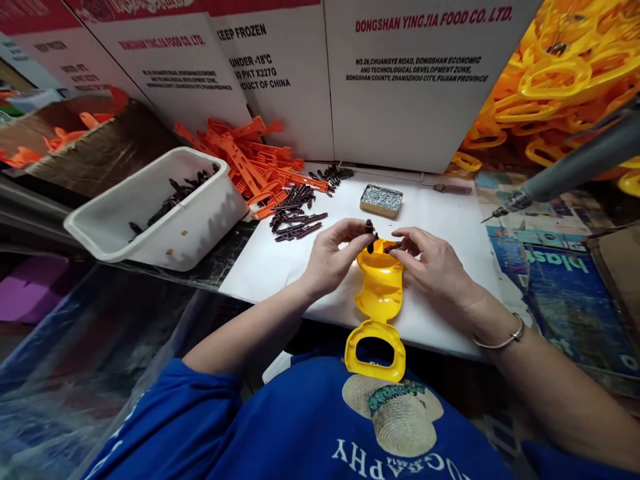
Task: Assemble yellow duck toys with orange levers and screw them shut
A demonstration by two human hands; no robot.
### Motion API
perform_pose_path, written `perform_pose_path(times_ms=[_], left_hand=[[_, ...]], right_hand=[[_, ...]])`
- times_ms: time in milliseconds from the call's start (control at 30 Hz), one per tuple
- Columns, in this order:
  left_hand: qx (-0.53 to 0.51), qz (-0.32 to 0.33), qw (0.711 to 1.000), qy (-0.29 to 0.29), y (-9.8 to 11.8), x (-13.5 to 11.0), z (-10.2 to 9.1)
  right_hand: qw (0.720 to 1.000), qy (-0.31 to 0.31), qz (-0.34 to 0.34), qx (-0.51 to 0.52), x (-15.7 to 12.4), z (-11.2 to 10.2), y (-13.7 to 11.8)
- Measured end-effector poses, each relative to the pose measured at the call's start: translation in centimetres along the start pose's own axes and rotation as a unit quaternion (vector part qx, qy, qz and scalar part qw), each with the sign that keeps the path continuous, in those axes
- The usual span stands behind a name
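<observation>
A yellow plastic shell (379, 293) with a looped handle lies on the white desk (435, 210), on the wearer's side of the tin of silvery pieces (379, 209). Its long axis runs roughly from the wearer toward the tin: the hollow body points at the tin, while the loop points away from it, jutting past the desk's near edge. The hollow side faces up.

The left hand (333, 257) has its fingers closed narrowly on a dark ribbed peg (369, 235), which stands nearly upright at the shell's tin-side end. The right hand (437, 263) has its fingers pinched on a smaller dark piece (393, 247), held more sideways at that same end; part of it is covered by the fingers.

The shell looks light, stiff and rather slick, thin-walled enough to flex or crack if squeezed hard; the side walls or the loop seem the best places to hold it. The pegs look small, rigid and hard to crush; their ribs should give grip, best around the middle.
</observation>
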State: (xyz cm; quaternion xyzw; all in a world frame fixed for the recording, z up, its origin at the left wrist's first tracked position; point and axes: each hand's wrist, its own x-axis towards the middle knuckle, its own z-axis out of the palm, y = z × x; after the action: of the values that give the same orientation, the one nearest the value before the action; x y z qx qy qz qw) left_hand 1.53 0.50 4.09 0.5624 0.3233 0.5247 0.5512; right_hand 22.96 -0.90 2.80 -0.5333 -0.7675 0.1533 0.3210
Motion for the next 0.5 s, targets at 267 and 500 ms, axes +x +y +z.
perform_pose_path(times_ms=[267, 500], left_hand=[[0.285, 0.155, 0.938, -0.118, -2.4, 3.4, -2.7], [0.338, 0.228, 0.900, -0.154, -3.5, 3.8, -3.9]], right_hand=[[0.999, 0.019, 0.005, 0.033, -0.5, 0.4, 0.0], [0.999, 0.021, -0.033, -0.002, -0.7, 1.0, 0.1]])
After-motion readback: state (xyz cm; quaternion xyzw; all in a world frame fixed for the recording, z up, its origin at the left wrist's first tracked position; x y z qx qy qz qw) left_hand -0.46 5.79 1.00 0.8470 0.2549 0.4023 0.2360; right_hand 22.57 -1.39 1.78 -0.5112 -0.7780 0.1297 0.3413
